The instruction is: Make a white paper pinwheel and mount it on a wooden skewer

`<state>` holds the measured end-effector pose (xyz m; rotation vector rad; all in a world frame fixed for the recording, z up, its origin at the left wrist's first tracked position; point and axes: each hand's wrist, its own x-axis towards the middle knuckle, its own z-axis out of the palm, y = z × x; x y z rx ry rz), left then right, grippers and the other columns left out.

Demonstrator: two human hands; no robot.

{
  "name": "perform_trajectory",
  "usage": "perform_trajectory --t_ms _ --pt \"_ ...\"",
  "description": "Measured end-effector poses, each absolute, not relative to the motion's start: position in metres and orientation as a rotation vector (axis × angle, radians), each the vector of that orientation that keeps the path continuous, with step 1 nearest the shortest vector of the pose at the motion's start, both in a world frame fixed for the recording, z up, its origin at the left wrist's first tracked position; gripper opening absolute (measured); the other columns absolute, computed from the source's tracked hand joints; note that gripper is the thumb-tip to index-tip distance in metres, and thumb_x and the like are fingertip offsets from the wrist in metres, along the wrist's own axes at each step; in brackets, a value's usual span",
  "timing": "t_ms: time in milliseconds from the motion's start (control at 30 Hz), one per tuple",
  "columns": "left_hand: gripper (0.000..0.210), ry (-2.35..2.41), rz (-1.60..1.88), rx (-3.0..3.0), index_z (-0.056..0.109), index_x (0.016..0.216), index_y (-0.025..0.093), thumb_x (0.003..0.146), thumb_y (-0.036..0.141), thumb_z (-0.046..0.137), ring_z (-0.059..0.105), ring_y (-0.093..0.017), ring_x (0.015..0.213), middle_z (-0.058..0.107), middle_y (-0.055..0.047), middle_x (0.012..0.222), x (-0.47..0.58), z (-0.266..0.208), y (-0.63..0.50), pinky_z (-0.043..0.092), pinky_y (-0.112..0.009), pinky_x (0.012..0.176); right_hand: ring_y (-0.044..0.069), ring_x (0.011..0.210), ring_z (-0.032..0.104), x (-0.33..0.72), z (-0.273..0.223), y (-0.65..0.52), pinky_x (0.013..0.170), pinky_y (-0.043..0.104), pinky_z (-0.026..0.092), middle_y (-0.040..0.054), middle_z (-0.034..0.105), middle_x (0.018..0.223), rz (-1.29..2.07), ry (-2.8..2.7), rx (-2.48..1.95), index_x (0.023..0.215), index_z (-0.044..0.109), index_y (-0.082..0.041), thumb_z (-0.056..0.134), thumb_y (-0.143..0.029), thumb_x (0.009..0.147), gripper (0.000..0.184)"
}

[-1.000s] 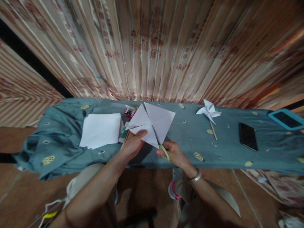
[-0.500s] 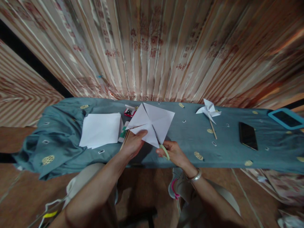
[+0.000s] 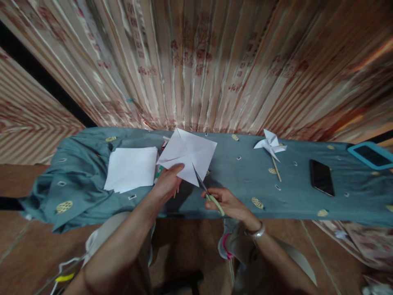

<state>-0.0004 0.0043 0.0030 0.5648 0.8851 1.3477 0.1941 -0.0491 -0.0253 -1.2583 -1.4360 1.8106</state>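
Observation:
My left hand pinches a square white sheet of paper by its near left side, thumb on top. Creases and slits run from the sheet's corners toward its middle. In my right hand is a pair of scissors with pale green handles. Their dark blades lie over the sheet's near corner, pointing up toward its centre. Left of the sheet rests a stack of white paper. Some small items under the sheet and my left hand are mostly hidden.
A finished-looking paper pinwheel on a stick lies to the right. Beyond it are a black phone and a blue-framed tablet-like device. A blue-green patterned cloth covers the narrow table; a striped curtain hangs behind.
The paper has shifted slightly left in my left hand. My right hand has drawn the scissors a little down and right, so more of the blades shows.

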Motion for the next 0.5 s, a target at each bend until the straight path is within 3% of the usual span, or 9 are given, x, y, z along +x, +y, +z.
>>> perform_trajectory --t_ms 100,233,367,500 --pt "0.040 0.848 1.366 0.556 0.067 0.099 0.014 0.060 0.009 0.071 0.068 -0.028 0.103 0.075 -0.006 0.088 -0.011 0.009 0.008 0.051 -0.042 0.095 0.006 0.052 0.040 0.222 -0.018 -0.050 0.048 0.020 0.029 -0.0074 0.050 0.058 1.912 -1.525 -1.234 0.085 0.066 -0.015 0.084 -0.047 0.062 0.043" --pt "0.048 0.874 1.382 0.525 0.066 0.106 0.016 0.059 0.007 0.071 0.069 -0.027 0.100 0.075 -0.005 0.089 -0.022 0.012 0.008 0.051 -0.041 0.093 0.009 0.055 0.050 0.263 -0.017 -0.046 0.051 0.022 0.037 -0.0021 0.063 0.065 1.766 -1.434 -1.316 0.087 0.069 -0.016 0.083 -0.052 0.062 0.046" --pt "0.035 0.893 1.222 0.569 0.070 0.088 0.015 0.054 0.008 0.071 0.071 -0.024 0.085 0.074 -0.004 0.078 -0.022 0.006 0.001 0.054 -0.034 0.080 0.013 0.061 0.059 0.278 -0.018 -0.034 0.060 0.026 0.046 0.0032 0.072 0.072 1.387 -1.147 -1.396 0.091 0.071 -0.018 0.083 -0.060 0.056 0.055" --pt "0.021 0.982 1.045 0.630 0.068 0.069 0.017 0.050 0.009 0.069 0.066 -0.018 0.063 0.070 0.001 0.063 -0.011 -0.007 -0.011 0.051 -0.027 0.064 0.015 0.064 0.061 0.267 -0.017 -0.022 0.065 0.028 0.047 0.0030 0.073 0.073 1.304 -1.031 -1.342 0.089 0.073 -0.020 0.085 -0.058 0.054 0.053"
